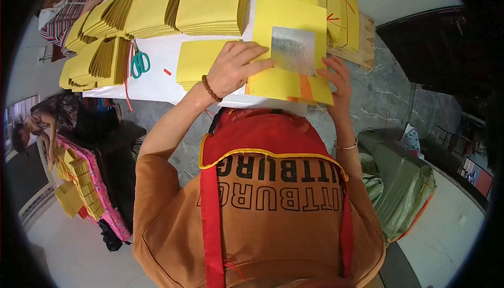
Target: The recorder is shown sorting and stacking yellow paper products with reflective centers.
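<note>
Yellow paper sheets lie in front of me at the table's near edge. On the top one is a silver-grey square, and orange streaks mark its lower part. My left hand rests over the left side with its fingers stretched toward the square; its thumb is hidden. At the right edge, the curved fingers of my right hand grip the paper. Left of my left hand is a low stack of yellow paper, partly covered by my wrist.
Folded yellow paper bundles fill the table's far left. Green-handled scissors lie beside them, near a red scrap. Tied yellow bundles sit on a wooden board at right. Two other people work at left; a green sack stands right.
</note>
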Demonstrator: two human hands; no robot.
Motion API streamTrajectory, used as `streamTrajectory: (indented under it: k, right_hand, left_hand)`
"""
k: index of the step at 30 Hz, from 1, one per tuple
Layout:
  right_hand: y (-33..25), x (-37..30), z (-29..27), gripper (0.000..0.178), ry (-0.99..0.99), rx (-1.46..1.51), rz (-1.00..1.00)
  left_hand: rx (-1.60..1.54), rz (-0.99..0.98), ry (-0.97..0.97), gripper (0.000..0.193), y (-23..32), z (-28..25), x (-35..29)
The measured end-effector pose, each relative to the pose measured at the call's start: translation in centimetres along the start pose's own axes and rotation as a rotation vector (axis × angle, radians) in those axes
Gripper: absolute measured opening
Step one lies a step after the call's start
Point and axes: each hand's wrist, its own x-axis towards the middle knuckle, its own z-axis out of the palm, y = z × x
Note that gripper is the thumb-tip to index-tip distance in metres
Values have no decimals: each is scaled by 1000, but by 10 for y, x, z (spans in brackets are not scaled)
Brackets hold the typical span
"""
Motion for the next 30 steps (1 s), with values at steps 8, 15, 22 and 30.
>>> streamTrajectory:
  k: [8, 15, 22, 30]
  right_hand:
    - [-31, 5, -24, 22, -521, 19, -79]
    - [-40, 3, -8, 27, -412, 382, 762]
    - [-41, 19, 5, 36, -104, 545, 751]
    - [-26, 7, 9, 48, -58, 515, 724]
  left_hand:
    - [-288, -77, -66, 31, 34, -14, -26]
    - [-536, -749, -101, 23, 28, 0, 0]
    - [-389, -788, -122, 31, 13, 15, 17]
    - [-474, -960, -201, 34, 5, 20, 21]
